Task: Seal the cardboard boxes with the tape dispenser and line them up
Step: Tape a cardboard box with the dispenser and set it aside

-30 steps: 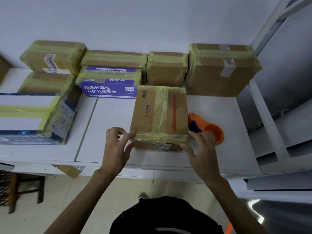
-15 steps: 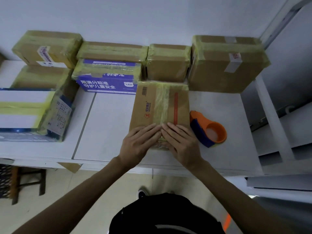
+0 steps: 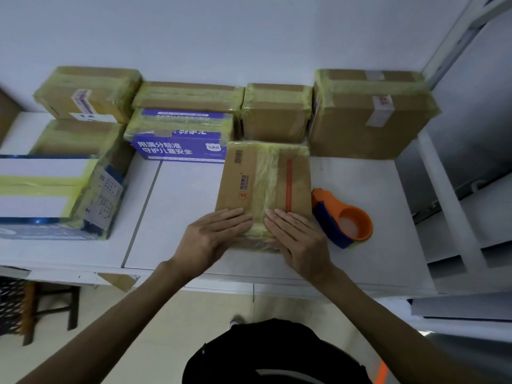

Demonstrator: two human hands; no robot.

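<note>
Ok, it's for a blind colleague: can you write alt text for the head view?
The left hand and right hand press flat on the near end of a taped cardboard box on a white table. An orange tape dispenser lies right of it; more taped boxes line the wall behind.

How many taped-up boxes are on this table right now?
8. Back row: labelled box, flat box, small box, big box. Blue box just in front of the flat one. Brown box and white box at left. Front box at centre. More may be hidden.

Taped brown box [image 3: 263, 187] (flat), orange dispenser [image 3: 343, 221] beside.
</note>
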